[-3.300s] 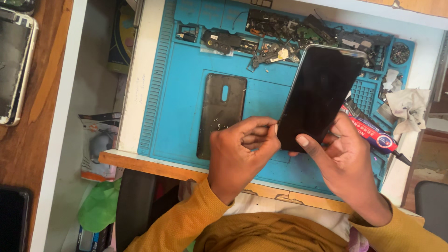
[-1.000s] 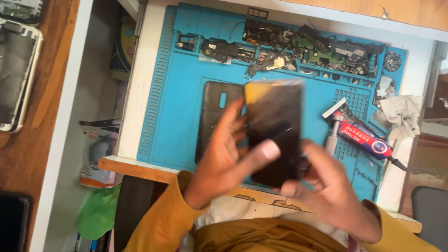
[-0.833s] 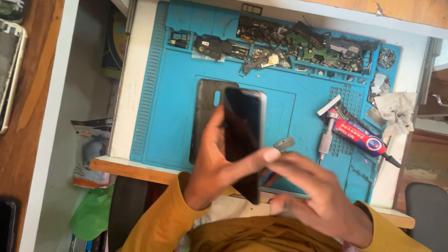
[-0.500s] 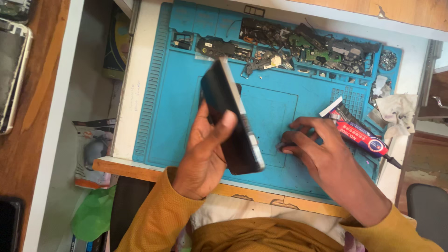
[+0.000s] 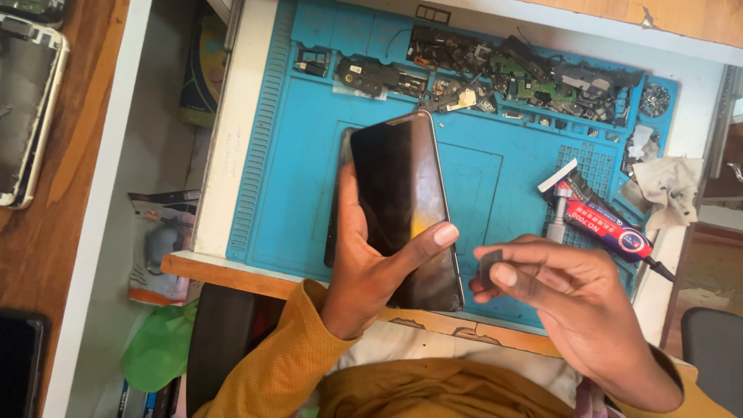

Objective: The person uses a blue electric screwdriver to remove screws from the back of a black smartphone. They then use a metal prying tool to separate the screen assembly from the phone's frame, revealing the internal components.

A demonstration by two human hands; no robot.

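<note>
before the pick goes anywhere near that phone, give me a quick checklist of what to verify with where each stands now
1. Phone firmly held: ok, the left hand wraps it from behind, thumb across the dark screen.
2. Small grey pick in hand: ok, pinched between thumb and fingers of the right hand.
3. Pick touching the phone: not ok, it sits apart, beside the lower right edge.
4. Screen facing up: ok, the glass faces the camera.
5. Edge seam open or loosened: cannot tell.
6. Space on the blue mat under the hands: ok; the loose parts lie along the top, the glue tube to the right.
</note>
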